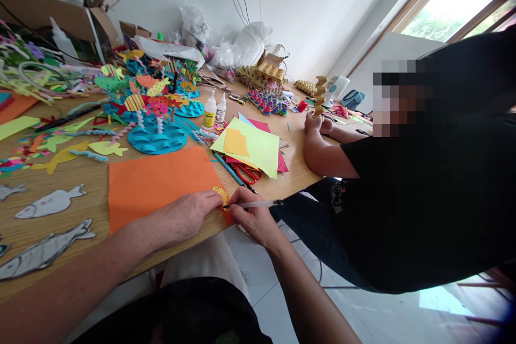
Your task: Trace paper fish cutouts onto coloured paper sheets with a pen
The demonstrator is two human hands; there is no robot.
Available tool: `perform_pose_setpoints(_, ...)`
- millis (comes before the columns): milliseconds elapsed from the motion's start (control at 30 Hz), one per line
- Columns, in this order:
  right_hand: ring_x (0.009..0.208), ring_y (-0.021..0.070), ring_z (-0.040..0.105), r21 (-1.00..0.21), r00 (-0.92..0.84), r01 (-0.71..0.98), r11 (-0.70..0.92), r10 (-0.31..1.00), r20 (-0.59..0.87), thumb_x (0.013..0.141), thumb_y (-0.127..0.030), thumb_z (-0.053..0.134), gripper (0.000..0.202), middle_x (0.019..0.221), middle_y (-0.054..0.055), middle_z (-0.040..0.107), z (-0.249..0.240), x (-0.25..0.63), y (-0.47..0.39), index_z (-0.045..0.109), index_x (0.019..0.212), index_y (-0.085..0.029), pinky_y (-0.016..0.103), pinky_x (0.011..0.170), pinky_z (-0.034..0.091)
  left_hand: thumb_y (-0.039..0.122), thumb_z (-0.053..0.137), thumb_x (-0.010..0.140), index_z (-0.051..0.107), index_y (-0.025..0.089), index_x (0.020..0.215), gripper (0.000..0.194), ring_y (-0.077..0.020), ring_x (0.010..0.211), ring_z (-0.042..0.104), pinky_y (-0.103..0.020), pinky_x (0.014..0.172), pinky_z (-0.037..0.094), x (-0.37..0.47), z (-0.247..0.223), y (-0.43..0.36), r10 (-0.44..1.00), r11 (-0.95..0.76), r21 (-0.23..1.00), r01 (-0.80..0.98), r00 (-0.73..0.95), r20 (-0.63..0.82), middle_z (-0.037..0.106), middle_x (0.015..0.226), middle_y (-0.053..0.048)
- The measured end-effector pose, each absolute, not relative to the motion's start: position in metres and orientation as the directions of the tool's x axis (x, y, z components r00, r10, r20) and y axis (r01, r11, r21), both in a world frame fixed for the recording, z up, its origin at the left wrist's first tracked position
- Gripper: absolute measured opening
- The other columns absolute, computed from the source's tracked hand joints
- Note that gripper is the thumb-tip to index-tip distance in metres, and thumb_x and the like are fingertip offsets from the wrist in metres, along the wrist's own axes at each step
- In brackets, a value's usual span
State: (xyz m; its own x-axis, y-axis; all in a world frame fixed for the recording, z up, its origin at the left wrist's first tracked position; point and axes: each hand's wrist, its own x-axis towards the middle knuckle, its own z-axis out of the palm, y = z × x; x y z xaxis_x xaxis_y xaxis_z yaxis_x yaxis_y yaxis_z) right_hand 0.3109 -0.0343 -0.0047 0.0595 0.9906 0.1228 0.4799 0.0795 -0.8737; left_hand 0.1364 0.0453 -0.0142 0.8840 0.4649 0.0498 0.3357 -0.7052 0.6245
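Note:
My left hand (182, 218) rests at the lower right of an orange sheet of paper (157, 183). Its fingertips press a small yellow paper fish with dark spots (220, 192) against the sheet's right edge. My right hand (253, 220) is closed around a slim pen with a clear barrel (260, 203), its tip touching or very close to the fish. The back end of the pen points right, past the table edge. Red-handled scissors (248, 173) and a blue pencil (228, 168) lie just beyond my right hand.
Grey paper fish (50, 201) lie at left. Colourful fish stand on a blue base (157, 140) behind the orange sheet. Two glue bottles (209, 112) and stacked coloured paper (262, 145) are nearby. At right, a person in black (435, 183) holds an egg-carton strip (320, 95).

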Motion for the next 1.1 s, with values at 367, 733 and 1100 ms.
perform_pose_setpoints(367,0.061,0.0128,0.045,-0.846,0.085,0.524,0.093,0.983,0.160,0.071,-0.015,0.048,0.007,0.061,-0.003,0.049,-0.005,0.309,-0.032,0.051,0.067,-0.019,0.022,0.054,0.032,0.017,0.031,0.086,0.053,0.022,0.107,0.030,-0.0230,0.095,0.059,-0.033,0.081,0.045,0.137,-0.015,0.044,0.487,-0.707,0.601,0.373,0.873,0.031,0.062,0.107,-0.005)
perform_pose_setpoints(733,0.055,0.0106,0.043,-0.875,0.040,0.479,0.074,0.994,0.106,0.070,-0.011,0.047,0.009,0.059,-0.005,0.049,0.001,0.311,-0.040,0.050,0.068,-0.019,0.021,0.052,0.033,0.013,0.034,0.085,0.055,0.022,0.097,0.026,-0.0216,0.093,0.058,-0.031,0.082,0.044,0.137,-0.010,0.042,0.465,-0.708,0.620,0.338,0.884,0.049,0.060,0.102,-0.004)
perform_pose_setpoints(1100,0.049,0.0095,0.045,-0.920,0.042,0.390,0.027,0.998,0.047,0.070,-0.011,0.046,0.010,0.054,-0.006,0.050,0.000,0.312,-0.046,0.050,0.070,-0.020,0.020,0.048,0.034,0.013,0.033,0.085,0.056,0.021,0.094,0.026,-0.0220,0.092,0.058,-0.031,0.077,0.043,0.138,-0.010,0.042,0.456,-0.717,0.603,0.351,0.890,0.023,0.059,0.105,-0.004)
